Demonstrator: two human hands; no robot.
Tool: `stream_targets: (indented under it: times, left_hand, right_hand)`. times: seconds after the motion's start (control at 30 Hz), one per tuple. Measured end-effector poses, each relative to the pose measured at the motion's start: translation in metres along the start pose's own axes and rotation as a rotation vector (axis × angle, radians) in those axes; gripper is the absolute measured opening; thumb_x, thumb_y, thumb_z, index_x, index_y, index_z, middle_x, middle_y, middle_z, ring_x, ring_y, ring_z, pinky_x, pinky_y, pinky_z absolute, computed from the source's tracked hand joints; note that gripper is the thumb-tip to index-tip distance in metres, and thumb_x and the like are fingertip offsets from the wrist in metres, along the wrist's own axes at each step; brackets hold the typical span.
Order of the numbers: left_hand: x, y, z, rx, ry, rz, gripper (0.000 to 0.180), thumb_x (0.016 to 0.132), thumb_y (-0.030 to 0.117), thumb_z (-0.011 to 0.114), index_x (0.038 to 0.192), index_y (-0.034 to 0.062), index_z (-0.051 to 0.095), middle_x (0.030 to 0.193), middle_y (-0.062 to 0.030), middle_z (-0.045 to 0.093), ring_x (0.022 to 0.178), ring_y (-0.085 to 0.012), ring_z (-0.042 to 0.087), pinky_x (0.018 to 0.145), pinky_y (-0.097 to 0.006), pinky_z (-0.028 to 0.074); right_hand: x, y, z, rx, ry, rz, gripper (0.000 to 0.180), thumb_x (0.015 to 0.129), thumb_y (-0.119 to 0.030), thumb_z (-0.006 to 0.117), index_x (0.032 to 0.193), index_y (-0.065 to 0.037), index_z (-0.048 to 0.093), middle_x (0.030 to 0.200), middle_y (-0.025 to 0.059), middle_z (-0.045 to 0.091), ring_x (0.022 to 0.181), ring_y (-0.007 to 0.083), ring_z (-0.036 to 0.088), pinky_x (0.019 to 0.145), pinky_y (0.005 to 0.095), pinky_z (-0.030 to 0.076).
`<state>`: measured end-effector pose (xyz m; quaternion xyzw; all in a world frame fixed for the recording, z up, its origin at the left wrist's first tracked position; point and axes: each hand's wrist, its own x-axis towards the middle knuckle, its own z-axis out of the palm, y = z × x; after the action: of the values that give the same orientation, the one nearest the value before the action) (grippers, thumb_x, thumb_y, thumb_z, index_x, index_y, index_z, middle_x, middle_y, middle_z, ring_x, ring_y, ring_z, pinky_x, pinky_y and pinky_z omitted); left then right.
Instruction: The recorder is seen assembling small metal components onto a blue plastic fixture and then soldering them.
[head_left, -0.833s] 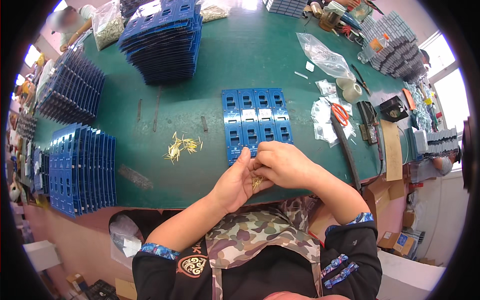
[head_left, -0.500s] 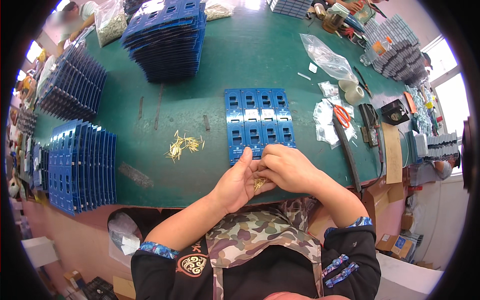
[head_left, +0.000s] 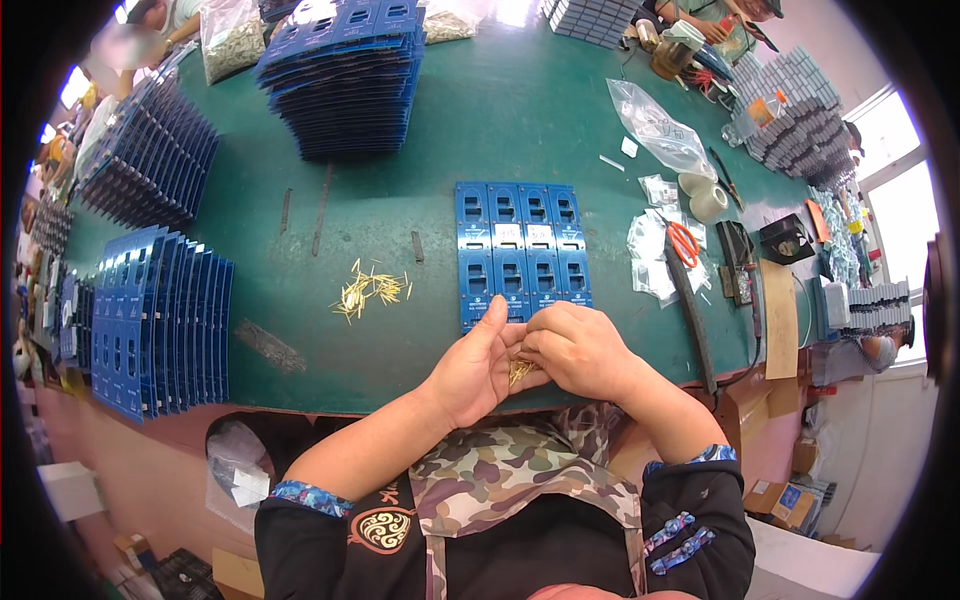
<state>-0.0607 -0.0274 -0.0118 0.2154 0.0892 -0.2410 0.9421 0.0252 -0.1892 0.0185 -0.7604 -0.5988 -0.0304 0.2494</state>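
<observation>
Cupped palm up at the table's near edge, my left hand (head_left: 473,372) holds a small heap of thin gold pins (head_left: 521,373). My right hand (head_left: 580,350) is bent over that palm, thumb and fingers pinched together at the heap; whatever sits between its fingertips is hidden. Just beyond both hands a blue circuit board panel (head_left: 525,243) lies flat, its four-column layout full of rectangular cutouts. My fingers overlap its near edge. A loose pile of the same gold pins (head_left: 370,291) rests on the green table to the left of the panel.
Blue board stacks stand at far left (head_left: 345,90) and near left (head_left: 160,325). On the right lie a soldering iron (head_left: 692,320), orange-handled tool (head_left: 683,243), tape roll (head_left: 708,200), plastic bag (head_left: 660,130) and grey stacked parts (head_left: 795,120). Other people sit across the table.
The whole view has shifted slightly. My right fingers have moved a little over the left palm; the gold pins remain in my left hand.
</observation>
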Motion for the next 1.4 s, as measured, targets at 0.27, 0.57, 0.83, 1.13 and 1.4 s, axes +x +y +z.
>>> stream_targets:
  times: [0.27, 0.57, 0.83, 1.13, 1.4]
  left_hand:
    - [0.000, 0.001, 0.006, 0.005, 0.018, -0.011, 0.068, 0.100, 0.056, 0.024, 0.121, -0.0007, 0.054, 0.115, -0.0100, 0.062, 0.109, -0.0205, 0.059, 0.097, -0.037, 0.047]
    - [0.001, 0.003, 0.004, -0.039, -0.018, 0.031, 0.072, 0.100, 0.057, 0.024, 0.123, -0.0048, 0.053, 0.117, -0.0134, 0.061, 0.111, -0.0220, 0.058, 0.099, -0.037, 0.045]
    - [0.003, 0.002, -0.002, -0.072, 0.018, 0.065, 0.077, 0.099, 0.058, 0.020, 0.125, -0.0075, 0.050, 0.119, -0.0171, 0.061, 0.108, -0.0235, 0.061, 0.096, -0.039, 0.048]
    - [0.006, -0.002, 0.002, -0.038, 0.083, 0.020, 0.073, 0.100, 0.057, 0.019, 0.119, -0.0040, 0.054, 0.112, -0.0133, 0.063, 0.104, -0.0211, 0.062, 0.093, -0.037, 0.048]
    - [0.007, -0.006, 0.002, -0.027, 0.099, -0.021, 0.069, 0.101, 0.054, 0.019, 0.120, -0.0030, 0.054, 0.112, -0.0121, 0.063, 0.103, -0.0209, 0.062, 0.094, -0.037, 0.048]
  right_hand:
    - [0.004, -0.003, -0.005, -0.083, -0.031, -0.098, 0.017, 0.069, -0.018, 0.067, 0.077, -0.007, 0.056, 0.081, 0.0039, 0.053, 0.073, 0.0220, 0.055, 0.064, 0.0325, 0.048]
    - [0.004, -0.007, -0.015, 0.151, 0.028, 0.095, 0.018, 0.073, -0.008, 0.072, 0.090, -0.008, 0.065, 0.087, 0.0074, 0.064, 0.074, 0.0267, 0.063, 0.062, 0.0358, 0.050]
    - [0.007, -0.015, -0.022, 0.092, -0.073, 0.098, 0.016, 0.075, -0.016, 0.071, 0.090, -0.011, 0.067, 0.087, 0.0044, 0.061, 0.079, 0.0246, 0.061, 0.066, 0.0364, 0.052]
    - [0.013, -0.015, -0.021, 0.025, -0.355, 0.065, 0.017, 0.075, -0.013, 0.068, 0.091, -0.007, 0.067, 0.095, 0.0063, 0.062, 0.082, 0.0260, 0.061, 0.073, 0.0362, 0.052]
    - [0.014, -0.003, -0.019, 0.156, -0.419, 0.010, 0.013, 0.076, -0.012, 0.066, 0.087, -0.006, 0.065, 0.094, 0.0077, 0.061, 0.085, 0.0273, 0.061, 0.074, 0.0375, 0.052]
